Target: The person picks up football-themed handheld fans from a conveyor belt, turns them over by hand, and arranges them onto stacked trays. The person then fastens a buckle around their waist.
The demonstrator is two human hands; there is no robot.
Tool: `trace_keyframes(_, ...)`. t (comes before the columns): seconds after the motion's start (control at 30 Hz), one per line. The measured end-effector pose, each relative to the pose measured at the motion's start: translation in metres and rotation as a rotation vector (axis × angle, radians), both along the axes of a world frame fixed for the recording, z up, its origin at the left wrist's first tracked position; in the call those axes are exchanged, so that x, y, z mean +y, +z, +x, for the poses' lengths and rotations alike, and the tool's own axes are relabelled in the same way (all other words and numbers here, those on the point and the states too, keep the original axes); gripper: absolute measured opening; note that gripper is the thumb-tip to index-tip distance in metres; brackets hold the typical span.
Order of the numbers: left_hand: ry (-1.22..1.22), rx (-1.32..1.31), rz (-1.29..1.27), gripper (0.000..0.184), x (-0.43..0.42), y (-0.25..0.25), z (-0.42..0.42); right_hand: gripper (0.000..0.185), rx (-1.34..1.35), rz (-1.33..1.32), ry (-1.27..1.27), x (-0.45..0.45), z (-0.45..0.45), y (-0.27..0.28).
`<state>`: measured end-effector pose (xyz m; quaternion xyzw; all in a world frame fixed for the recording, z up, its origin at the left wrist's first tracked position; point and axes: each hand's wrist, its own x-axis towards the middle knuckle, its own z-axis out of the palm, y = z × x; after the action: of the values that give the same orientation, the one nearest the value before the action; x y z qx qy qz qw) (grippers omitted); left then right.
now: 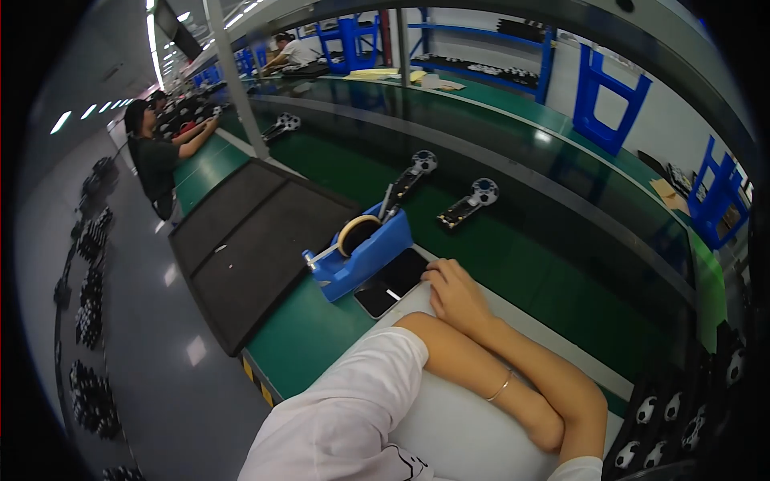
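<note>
loosely bent, the right hand (pixel 455 290) rests beside the phone (pixel 391 283); left hand (pixel 539 421), i cannot tell.

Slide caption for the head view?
Forearms crossed, the right hand rests near a phone and blue tape dispenser beside a green belt with football-patterned parts.

Left hand (pixel 548 433), nearer and right of tape dispenser (pixel 361 268): fingers hidden behind right arm (pixel 537 365).
Phone (pixel 395 280), beside dispenser: pale patch, glare or display, indeterminable.
Ball-patterned parts (pixel 646 410), far right of dispenser: lowest cut off.
Dark-clad co-worker (pixel 154 160), beyond dispenser, leftward: handled item too small to identify.
</note>
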<state>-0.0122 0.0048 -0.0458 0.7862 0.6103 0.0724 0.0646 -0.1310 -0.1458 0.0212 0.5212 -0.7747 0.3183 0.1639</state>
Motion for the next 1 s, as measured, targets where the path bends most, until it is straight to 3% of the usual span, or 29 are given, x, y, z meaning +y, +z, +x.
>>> trace_keyframes(0.23, 0.109, -0.014, 0.046, 0.036, -0.002, 0.026, -0.013, 0.029, -0.062, -0.015, -0.079, -0.001, 0.000, 0.008)
trace_keyframes(0.5, 0.147, -0.078, 0.023, 0.038, -0.022, 0.055, -0.025, 0.043, 0.087, 0.093, -0.086, -0.001, 0.001, 0.012)
trace_keyframes(0.7, 0.136, -0.108, 0.027, 0.040, -0.055, 0.100, -0.032, 0.035, 0.037, 0.098, -0.097, -0.002, 0.003, 0.014)
trace_keyframes(0.83, 0.146, -0.118, 0.041, 0.041, -0.071, 0.128, -0.041, 0.028, 0.171, 0.105, -0.145, 0.001, -0.003, 0.021)
trace_keyframes(0.9, 0.146, -0.120, 0.049, 0.042, -0.052, 0.123, -0.041, 0.027, 0.395, 0.203, -0.193, 0.009, -0.018, 0.026)
trace_keyframes(0.93, 0.144, -0.122, 0.051, 0.042, 0.030, 0.079, -0.028, 0.027, 0.527, 0.255, -0.232, 0.013, -0.029, 0.031)
trace_keyframes(1.0, 0.133, -0.135, 0.044, 0.043, 0.002, 0.097, -0.027, 0.023, 0.424, 0.178, -0.431, 0.026, -0.045, 0.047)
